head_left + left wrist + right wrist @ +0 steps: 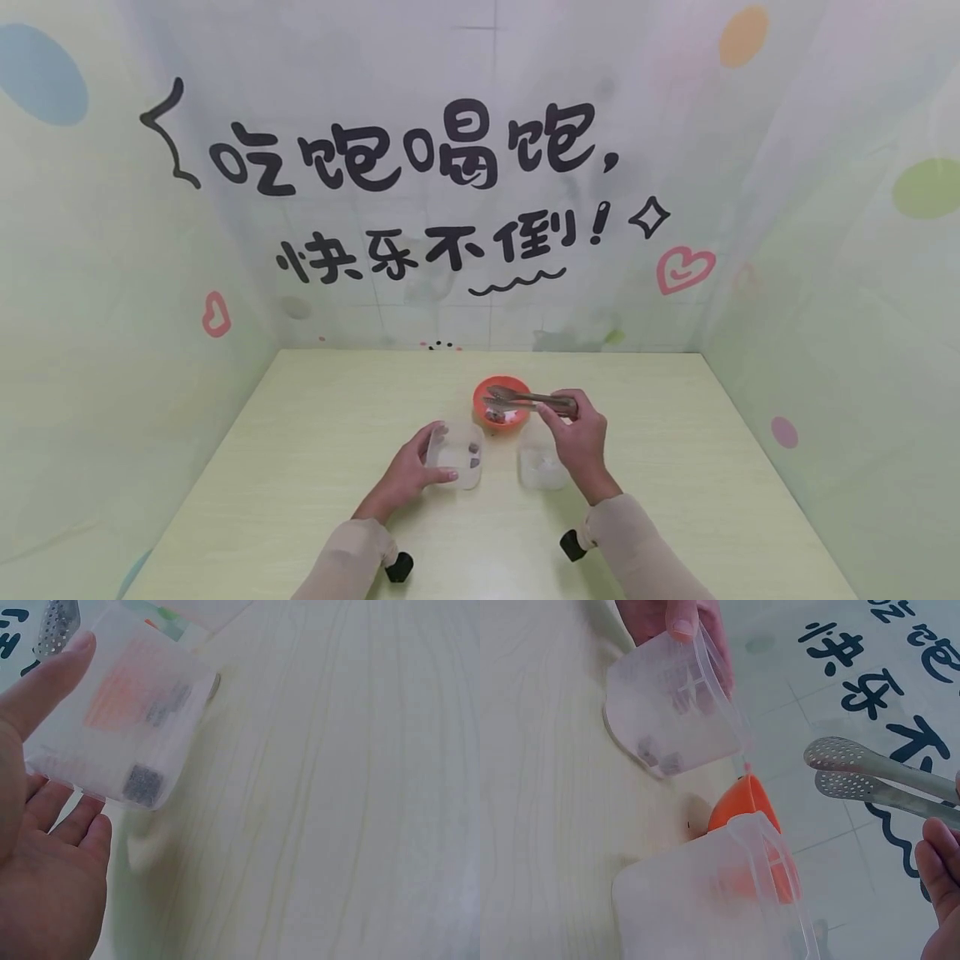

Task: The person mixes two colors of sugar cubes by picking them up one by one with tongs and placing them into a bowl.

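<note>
My left hand (pixel 411 468) holds a clear plastic container (pixel 454 479), thumb at the near rim and fingers around its far left side. Two small dark pieces (pixel 474 455) lie inside, near its right wall. In my right hand (pixel 583 437) is a pair of metal tongs (pixel 536 397), gripped at the handle end. Their perforated tips (pixel 840 754) are slightly apart above an orange bowl (pixel 480 414), with nothing between them. More small dark and pale pieces (pixel 495 415) lie in the bowl. A second clear container (pixel 542 475) stands below my right hand, partly hidden by it.
The light wooden table (pixel 300 467) meets a printed back wall (pixel 420 317) just behind the bowl. Side walls (pixel 787 375) close it in at left and right. Both containers stand nearer to me than the bowl, with a narrow gap between them.
</note>
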Tool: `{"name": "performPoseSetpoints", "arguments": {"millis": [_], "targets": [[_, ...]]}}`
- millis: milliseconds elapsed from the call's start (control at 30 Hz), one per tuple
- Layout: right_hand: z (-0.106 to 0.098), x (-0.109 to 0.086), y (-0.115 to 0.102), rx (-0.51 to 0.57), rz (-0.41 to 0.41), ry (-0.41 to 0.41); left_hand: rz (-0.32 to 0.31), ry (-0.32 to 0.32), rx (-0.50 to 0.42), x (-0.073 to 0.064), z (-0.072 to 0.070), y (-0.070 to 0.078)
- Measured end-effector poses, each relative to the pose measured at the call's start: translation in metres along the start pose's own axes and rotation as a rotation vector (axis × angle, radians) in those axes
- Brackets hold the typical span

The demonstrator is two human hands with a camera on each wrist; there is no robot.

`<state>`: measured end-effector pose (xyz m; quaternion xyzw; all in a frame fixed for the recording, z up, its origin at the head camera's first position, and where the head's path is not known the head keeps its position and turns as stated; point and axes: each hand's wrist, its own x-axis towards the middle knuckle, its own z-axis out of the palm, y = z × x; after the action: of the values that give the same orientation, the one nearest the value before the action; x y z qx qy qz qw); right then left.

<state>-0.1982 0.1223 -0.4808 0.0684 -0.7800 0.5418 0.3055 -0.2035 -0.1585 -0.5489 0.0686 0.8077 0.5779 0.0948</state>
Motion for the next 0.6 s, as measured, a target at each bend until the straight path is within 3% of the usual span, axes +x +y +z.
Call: {"name": "performPoseSetpoints", "arguments": {"millis": [233,600], "targets": [[0.007,-0.004,-0.012,0.089,-0.008,-0.029,0.004,0.003,0.007,0.0,0.0,0.0],[0.018,-0.013,-0.019,0.08,0.011,-0.135,-0.008,0.002,0.015,-0.001,0.001,0.001]]}}
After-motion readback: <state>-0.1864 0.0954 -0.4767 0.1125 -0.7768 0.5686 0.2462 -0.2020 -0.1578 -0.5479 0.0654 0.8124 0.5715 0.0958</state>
